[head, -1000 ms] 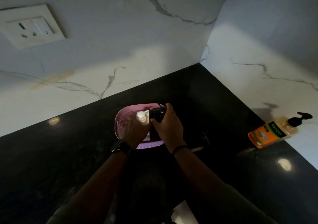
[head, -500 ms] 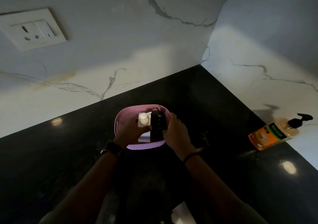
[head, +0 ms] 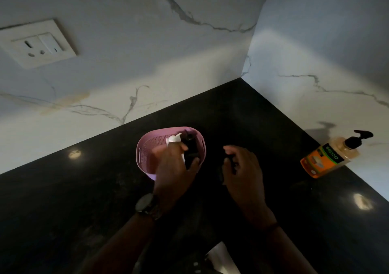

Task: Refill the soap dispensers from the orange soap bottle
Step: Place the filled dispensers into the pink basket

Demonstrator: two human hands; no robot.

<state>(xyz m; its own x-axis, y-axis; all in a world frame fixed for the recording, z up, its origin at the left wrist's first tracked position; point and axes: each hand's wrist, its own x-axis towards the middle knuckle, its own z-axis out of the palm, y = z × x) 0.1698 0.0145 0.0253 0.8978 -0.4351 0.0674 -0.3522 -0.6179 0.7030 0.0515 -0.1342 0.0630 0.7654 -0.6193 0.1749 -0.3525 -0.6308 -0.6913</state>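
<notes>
A pink perforated basket (head: 145,147) stands on the black counter (head: 63,200). It holds a white pump dispenser (head: 173,139) and a black dispenser (head: 191,148). My left hand (head: 173,170) reaches into the basket, with thumb and fingers closed around the black dispenser, beside the white one. My right hand (head: 243,168) is right of the basket, curled around a small dark object (head: 230,162) that is too dark to identify. The orange soap bottle (head: 325,160), with a black pump, leans on the right wall, well apart from both hands.
White marble walls meet in a corner behind the basket. A wall socket with a switch (head: 37,44) is at the upper left. A pale object (head: 221,257) shows at the bottom edge between my arms. Bare counter lies between my right hand and the orange bottle.
My right hand has left the black dispenser and moved right, out of the basket, with a dark object in it. My left hand has shifted over onto the black dispenser.
</notes>
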